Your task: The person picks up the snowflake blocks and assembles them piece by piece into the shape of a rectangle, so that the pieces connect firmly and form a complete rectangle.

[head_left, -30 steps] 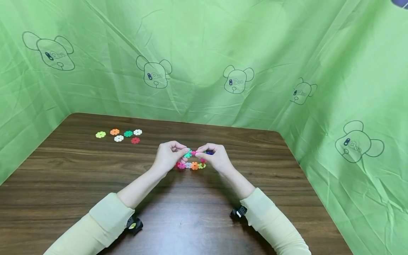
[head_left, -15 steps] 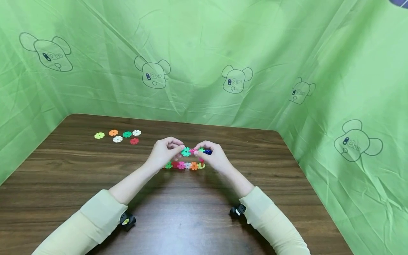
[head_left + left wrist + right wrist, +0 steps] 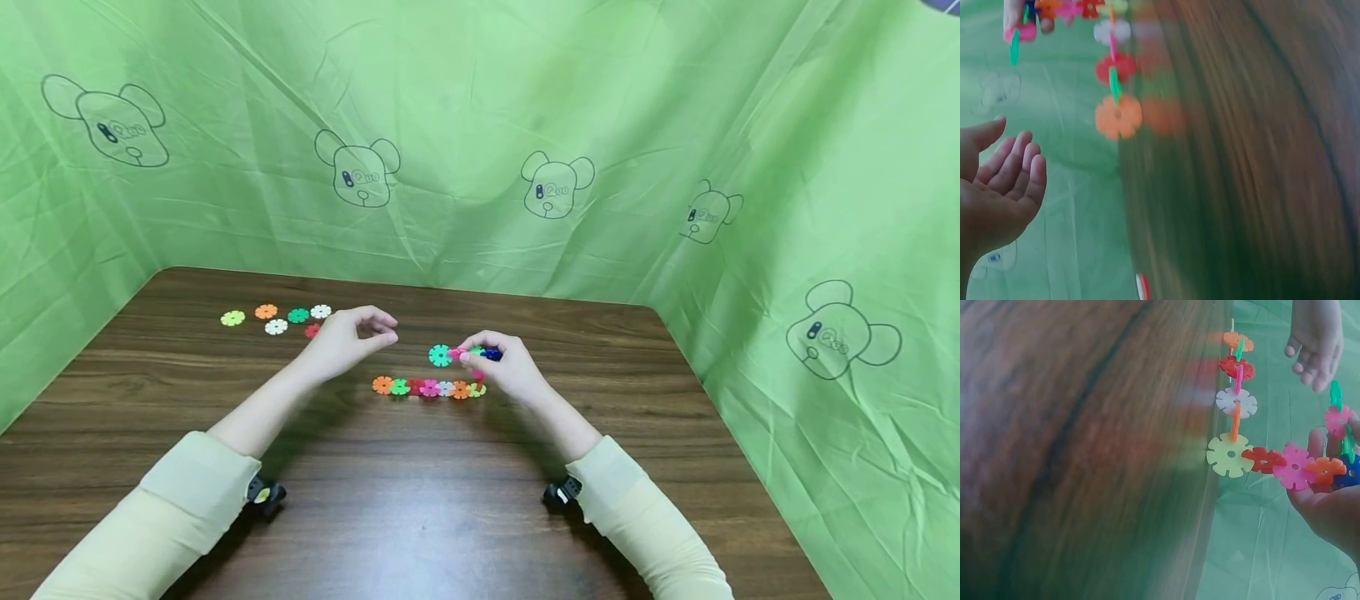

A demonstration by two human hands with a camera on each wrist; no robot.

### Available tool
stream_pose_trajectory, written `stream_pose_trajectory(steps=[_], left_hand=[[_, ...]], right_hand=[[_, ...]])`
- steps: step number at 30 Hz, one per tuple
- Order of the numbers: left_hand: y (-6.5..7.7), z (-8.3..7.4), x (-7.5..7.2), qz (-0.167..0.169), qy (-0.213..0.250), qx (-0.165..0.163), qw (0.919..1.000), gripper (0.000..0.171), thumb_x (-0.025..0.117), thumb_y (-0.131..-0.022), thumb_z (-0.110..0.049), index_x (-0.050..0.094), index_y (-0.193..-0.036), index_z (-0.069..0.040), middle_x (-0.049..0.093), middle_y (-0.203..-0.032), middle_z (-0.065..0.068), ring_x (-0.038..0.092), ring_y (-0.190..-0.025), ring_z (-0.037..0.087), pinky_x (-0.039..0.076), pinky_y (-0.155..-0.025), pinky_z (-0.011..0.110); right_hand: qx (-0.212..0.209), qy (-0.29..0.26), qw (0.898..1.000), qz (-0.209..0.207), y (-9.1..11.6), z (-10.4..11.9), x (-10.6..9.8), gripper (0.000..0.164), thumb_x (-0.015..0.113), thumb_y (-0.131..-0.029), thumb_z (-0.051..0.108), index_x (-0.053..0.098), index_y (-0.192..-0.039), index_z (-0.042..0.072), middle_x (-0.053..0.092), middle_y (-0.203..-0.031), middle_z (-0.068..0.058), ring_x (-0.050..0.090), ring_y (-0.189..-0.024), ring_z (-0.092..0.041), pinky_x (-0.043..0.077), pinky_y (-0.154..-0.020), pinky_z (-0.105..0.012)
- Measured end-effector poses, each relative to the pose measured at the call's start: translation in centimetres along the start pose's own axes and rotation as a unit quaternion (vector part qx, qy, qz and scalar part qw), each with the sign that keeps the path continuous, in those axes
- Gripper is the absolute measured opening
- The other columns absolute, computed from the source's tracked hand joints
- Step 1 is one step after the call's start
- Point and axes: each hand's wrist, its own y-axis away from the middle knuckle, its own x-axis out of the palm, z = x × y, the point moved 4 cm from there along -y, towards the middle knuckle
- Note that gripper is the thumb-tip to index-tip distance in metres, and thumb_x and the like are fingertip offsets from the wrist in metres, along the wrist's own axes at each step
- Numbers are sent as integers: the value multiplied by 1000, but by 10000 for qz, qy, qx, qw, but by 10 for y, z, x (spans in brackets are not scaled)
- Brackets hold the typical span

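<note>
My right hand [image 3: 504, 367] pinches a chain of slotted plastic snowflake discs [image 3: 429, 387] near its teal end disc [image 3: 439, 356], which sticks out left of the fingertips. From there the chain bends round at a yellow-green disc [image 3: 1230, 456] and runs back leftward, low by the table, to an orange end disc [image 3: 1119, 117]. Pink, blue, red, white and green discs make up the rest, slotted edge to edge. Nothing is in my left hand [image 3: 348, 340], which hovers left of the chain with thumb and fingers apart, partly covering a loose red disc [image 3: 312, 331].
Loose discs lie at the table's back left: yellow-green [image 3: 232, 318], orange [image 3: 266, 311], green [image 3: 298, 316] and two white ones [image 3: 276, 327]. A green printed cloth [image 3: 465, 125] hangs round the wooden table [image 3: 427, 500] at the back and sides.
My left hand has let go of the teal end disc and moved left, toward the loose discs. The right hand stays nearly in place with the chain, whose lower row shows more fully.
</note>
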Motion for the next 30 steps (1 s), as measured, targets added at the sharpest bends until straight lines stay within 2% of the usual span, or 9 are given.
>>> stream_pose_trajectory(steps=[4,8,13,16,18,20,22,25,30], left_hand=[[-2,20,-13,79,-158,49,9998,28,69,-86,-33,65,-106,-14,69,-95,1,62,-92,18,47,-83,40],[-3,44,-28,23,-318,44,9995,35,69,-85,-37,65,-109,-11,69,-101,4,62,-98,22,44,-87,44],[-1,76,-43,80,-597,-205,9980,43,70,-85,-39,63,-113,-7,67,-109,10,59,-106,30,43,-89,50],[0,92,-50,207,-667,-286,9971,41,71,-85,-32,62,-115,-4,64,-115,14,56,-110,32,41,-93,52],[1,101,-54,280,-727,-301,9965,40,72,-85,-24,61,-116,-3,63,-116,15,55,-110,33,40,-94,52],[1,107,-57,359,-800,-312,9957,40,74,-83,-18,61,-117,-2,62,-117,17,55,-111,35,39,-95,53],[1,113,-60,463,-943,-339,9939,41,75,-81,-15,60,-118,-2,62,-117,18,53,-113,37,38,-95,54],[-1,120,-63,661,-1161,-355,9904,44,76,-80,-13,60,-119,-3,62,-117,20,51,-116,39,36,-98,55],[-3,126,-63,985,-1406,-283,9848,48,77,-78,-10,59,-122,0,60,-121,23,46,-122,42,34,-101,57]], right_hand=[[43,53,10000,17,1,1,-2,15,65,-89,9,66,-100,-1,66,-74,-1,59,-63,-8,52,-57,-36],[40,68,10000,58,2,1,-3,16,65,-89,9,66,-100,-1,67,-76,-2,59,-64,-8,50,-57,-30],[-18,82,9999,86,2,2,-3,15,65,-89,10,67,-100,-2,67,-75,-1,58,-64,-9,50,-58,-36],[-37,64,9999,92,2,2,-3,15,65,-89,8,66,-100,-2,67,-75,-3,57,-63,-8,48,-56,-29],[-27,58,9999,95,3,2,-2,15,65,-89,8,66,-100,-2,67,-77,-10,57,-63,-9,47,-55,-24],[-32,74,9999,101,3,2,-2,15,65,-89,8,67,-99,-2,68,-81,-19,60,-66,-18,47,-55,-25],[-8,113,9999,112,2,1,-2,15,65,-89,9,67,-99,-1,67,-85,-24,61,-71,-31,48,-56,-32],[23,173,9998,122,2,1,-3,15,66,-89,11,68,-99,1,68,-86,-23,58,-79,-48,48,-59,-43],[10,194,9998,107,3,0,-3,14,66,-89,11,68,-99,1,68,-84,-20,54,-79,-51,47,-58,-42]])
